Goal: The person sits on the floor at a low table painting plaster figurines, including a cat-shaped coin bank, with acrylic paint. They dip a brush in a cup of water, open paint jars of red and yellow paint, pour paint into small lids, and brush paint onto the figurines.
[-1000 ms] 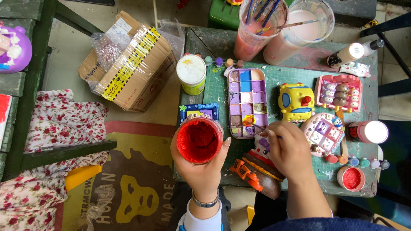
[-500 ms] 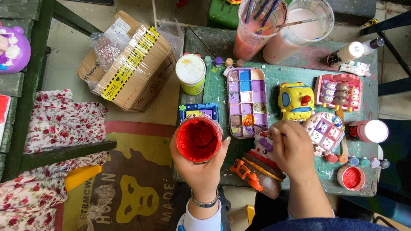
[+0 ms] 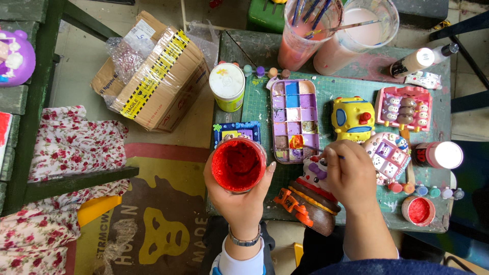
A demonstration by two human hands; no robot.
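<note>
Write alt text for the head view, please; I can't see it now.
Seen from above, the left hand holds an open jar of red paint while the right hand holds a thin brush over a plaster figurine, beside a rectangular paint palette on a green table.

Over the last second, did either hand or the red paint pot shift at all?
Hardly. The left hand holds the open red paint pot in the same spot, and the right hand stays with its brush at the figurine by the palette. Nothing was picked up or released.
</note>
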